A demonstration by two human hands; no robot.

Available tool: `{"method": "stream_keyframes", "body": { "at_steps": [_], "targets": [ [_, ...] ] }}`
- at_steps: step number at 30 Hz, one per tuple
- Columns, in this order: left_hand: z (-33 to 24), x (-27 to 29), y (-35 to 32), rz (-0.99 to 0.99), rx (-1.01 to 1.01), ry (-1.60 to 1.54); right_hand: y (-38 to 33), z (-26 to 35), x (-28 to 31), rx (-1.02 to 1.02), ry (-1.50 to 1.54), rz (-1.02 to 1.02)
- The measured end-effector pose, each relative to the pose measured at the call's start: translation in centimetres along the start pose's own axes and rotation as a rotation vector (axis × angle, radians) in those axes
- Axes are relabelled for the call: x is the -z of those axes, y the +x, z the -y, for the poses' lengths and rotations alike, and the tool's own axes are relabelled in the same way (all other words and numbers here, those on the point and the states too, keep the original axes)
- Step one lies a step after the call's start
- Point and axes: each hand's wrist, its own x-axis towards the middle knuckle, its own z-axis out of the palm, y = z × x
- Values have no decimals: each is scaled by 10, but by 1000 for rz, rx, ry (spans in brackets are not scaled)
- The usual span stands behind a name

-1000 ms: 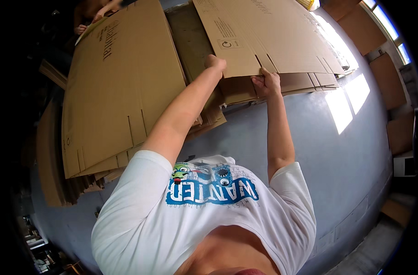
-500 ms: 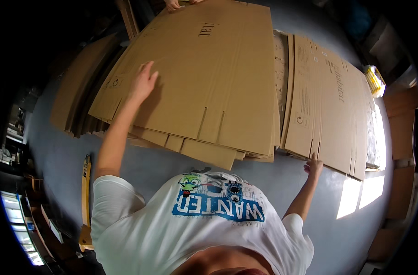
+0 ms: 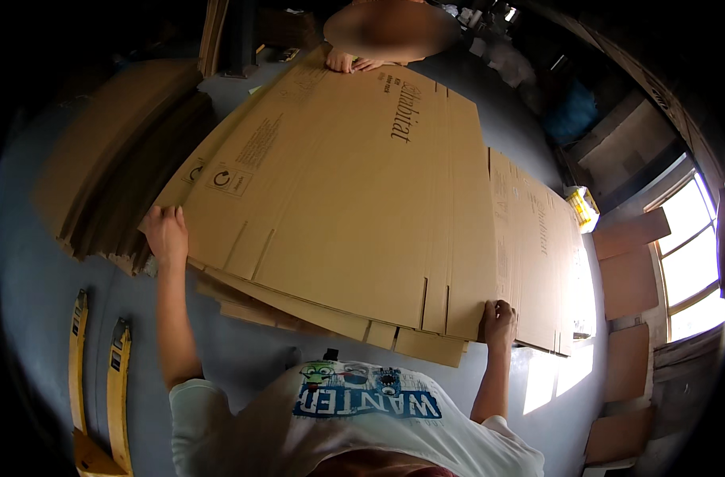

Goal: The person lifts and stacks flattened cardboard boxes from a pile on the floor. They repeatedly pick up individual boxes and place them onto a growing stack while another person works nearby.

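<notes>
A large flat cardboard sheet lies on top of a stack of flattened boxes. My left hand grips its near left corner. My right hand grips its near right corner, fingers curled around the edge. Another person's hands hold the far edge of the same sheet. Printed marks and slits show on the sheet's surface.
A second pile of flat cardboard lies to the right, a third pile to the left. Two yellow pallet-jack forks sit on the grey floor at lower left. Cardboard pieces and a bright window are at right.
My view has swung over the stack. My hands have spread to the two near corners of the top sheet, and the other person's hands now show at its far edge.
</notes>
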Motion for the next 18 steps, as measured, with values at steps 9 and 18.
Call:
{"method": "stream_keyframes", "body": {
  "at_steps": [9, 18],
  "targets": [
    [22, 0, 27, 319, 66, -232, 44, -37, -19, -145, 193, 202],
    [37, -16, 51, 534, 138, -418, 47, -29, -6, -121, 417, 311]
  ]
}}
